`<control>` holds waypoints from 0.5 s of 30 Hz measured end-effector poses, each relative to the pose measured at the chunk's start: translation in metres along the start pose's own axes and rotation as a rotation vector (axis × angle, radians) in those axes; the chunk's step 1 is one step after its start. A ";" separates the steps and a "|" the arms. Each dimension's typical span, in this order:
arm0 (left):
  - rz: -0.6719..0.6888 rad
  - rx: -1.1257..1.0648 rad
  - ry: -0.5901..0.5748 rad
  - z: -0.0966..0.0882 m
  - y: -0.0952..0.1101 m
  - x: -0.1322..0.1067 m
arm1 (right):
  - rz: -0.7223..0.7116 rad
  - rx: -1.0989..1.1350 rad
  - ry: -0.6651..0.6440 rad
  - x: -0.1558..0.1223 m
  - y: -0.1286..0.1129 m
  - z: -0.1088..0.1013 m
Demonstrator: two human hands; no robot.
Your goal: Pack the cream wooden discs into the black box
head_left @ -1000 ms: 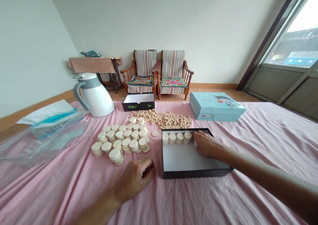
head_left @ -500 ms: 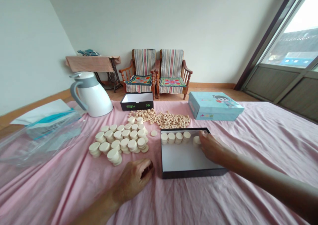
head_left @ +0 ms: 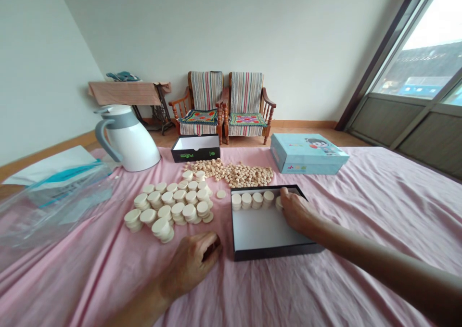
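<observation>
A black shallow box (head_left: pixel 274 255) with a white floor lies on the pink cloth. A row of cream round discs (head_left: pixel 252 199) stands along its far wall. My right hand (head_left: pixel 296 211) reaches into the box, fingers curled round a stack of discs (head_left: pixel 278 203) at the right end of that row. My left hand (head_left: pixel 193 262) rests on the cloth just left of the box, fingers loosely curled under, nothing visible in them. Many stacks of the same discs (head_left: pixel 169 207) sit on the cloth to the left.
A heap of small tan beads (head_left: pixel 234 172) lies behind the box, near a small black open box (head_left: pixel 196 148). A white jug (head_left: pixel 126 139), a light blue carton (head_left: pixel 306 154) and a clear plastic bag (head_left: pixel 54 197) also lie on the cloth. Two wooden chairs stand behind.
My right hand set a further stack of discs at the right end of the row and stays on it. The left hand has barely moved. The view shifted slightly right.
</observation>
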State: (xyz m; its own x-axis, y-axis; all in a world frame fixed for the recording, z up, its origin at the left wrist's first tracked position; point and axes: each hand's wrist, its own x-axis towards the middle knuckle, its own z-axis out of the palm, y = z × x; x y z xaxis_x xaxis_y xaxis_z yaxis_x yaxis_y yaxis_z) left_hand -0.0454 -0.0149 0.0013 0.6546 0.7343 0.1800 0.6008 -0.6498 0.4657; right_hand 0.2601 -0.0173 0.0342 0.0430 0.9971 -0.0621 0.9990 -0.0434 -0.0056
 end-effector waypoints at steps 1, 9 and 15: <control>0.003 0.003 0.004 0.000 0.000 0.000 | -0.006 -0.008 0.001 0.001 -0.001 -0.001; 0.004 0.011 0.022 -0.001 0.001 0.000 | -0.027 -0.028 0.007 0.009 0.004 0.005; 0.064 -0.062 0.097 0.001 0.000 -0.007 | -0.138 -0.035 -0.061 0.005 0.022 0.011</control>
State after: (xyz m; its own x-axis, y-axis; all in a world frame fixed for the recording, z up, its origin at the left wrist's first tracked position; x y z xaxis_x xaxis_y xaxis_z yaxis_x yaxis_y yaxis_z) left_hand -0.0491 -0.0204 -0.0006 0.6415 0.7091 0.2927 0.5276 -0.6848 0.5026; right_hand 0.2817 -0.0137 0.0232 -0.0941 0.9879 -0.1236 0.9952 0.0969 0.0165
